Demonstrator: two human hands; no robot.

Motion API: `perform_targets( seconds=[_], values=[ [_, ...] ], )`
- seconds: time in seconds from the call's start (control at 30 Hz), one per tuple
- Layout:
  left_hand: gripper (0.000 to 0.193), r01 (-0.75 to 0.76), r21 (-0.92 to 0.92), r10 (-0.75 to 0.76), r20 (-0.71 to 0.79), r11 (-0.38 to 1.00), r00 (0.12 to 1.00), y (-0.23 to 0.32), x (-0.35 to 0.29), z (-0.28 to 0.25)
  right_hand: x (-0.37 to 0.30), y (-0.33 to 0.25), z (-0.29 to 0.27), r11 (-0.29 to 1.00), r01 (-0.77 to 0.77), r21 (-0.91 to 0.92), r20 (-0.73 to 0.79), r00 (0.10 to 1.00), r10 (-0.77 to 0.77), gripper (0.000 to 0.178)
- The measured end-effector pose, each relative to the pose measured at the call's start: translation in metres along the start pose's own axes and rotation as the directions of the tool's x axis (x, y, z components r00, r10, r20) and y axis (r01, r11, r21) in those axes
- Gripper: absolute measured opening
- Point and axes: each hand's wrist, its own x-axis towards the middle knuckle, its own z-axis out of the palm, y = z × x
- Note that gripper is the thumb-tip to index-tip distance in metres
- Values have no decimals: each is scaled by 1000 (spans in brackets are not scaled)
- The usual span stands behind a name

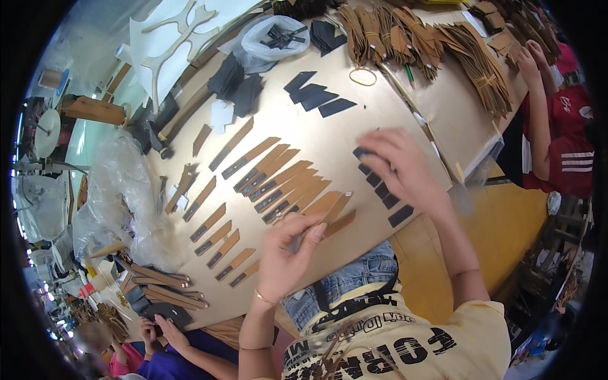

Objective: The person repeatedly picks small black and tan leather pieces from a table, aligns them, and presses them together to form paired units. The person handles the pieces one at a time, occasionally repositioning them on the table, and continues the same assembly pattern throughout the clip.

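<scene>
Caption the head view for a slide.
Left hand holding a brown strip, right hand blurred over small dark pieces on the worktable.

Right hand (398,163) a blur, the row of dark strips (382,190) partly hidden behind it.

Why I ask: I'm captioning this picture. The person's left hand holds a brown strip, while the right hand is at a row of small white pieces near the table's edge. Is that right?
Not quite: the small pieces are black, not white, as the head view shows. The left hand does hold a brown strip, and the right hand is at that row.
</scene>
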Motion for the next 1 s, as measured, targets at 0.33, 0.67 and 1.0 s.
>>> perform_targets(
  seconds=[0.33, 0.67, 1.0],
  values=[
    [27, 197, -348, -226, -42, 916, 973, 13, 42, -26, 30, 23, 31, 960, 133, -247, 305, 951, -53, 60],
    [33, 275, -364, -209, 210, 890, 955, 6, 81, -4, 15, 11, 13, 137, -360, 923, 336, 926, 172, 42],
    [14, 138, 133, -143, 34, 982, 989, -12, 102, -11, 44, 14, 24, 828, -307, 469, 12, 940, 341, 30]
  ],
)
